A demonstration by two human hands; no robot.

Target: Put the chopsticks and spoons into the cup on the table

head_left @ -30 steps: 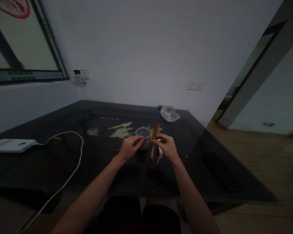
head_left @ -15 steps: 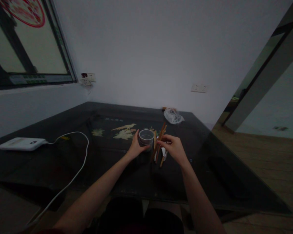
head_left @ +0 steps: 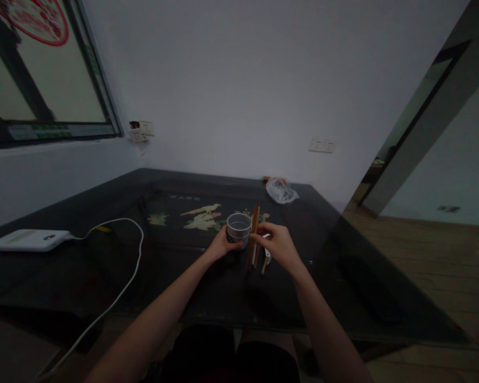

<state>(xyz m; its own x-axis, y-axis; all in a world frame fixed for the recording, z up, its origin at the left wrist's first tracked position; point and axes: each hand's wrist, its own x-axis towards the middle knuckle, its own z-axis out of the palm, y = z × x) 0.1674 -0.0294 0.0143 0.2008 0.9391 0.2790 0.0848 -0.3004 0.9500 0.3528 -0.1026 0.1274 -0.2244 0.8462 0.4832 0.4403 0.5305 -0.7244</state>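
Cup (head_left: 239,231): left wall partly hidden by left hand (head_left: 220,246). Sticks (head_left: 250,256), right of cup: partly covered by right hand (head_left: 279,243); count unclear. White utensil (head_left: 267,255), right of cup: partly hidden, kind unclear. Red ornament (head_left: 40,21), far left of cup: cut by top edge.

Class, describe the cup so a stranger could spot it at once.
On the black table, look near the picture's middle. There the left hand grips the grey cup, beside chopsticks pinched in the right hand. Its round, open rim sets it apart from those thin sticks.
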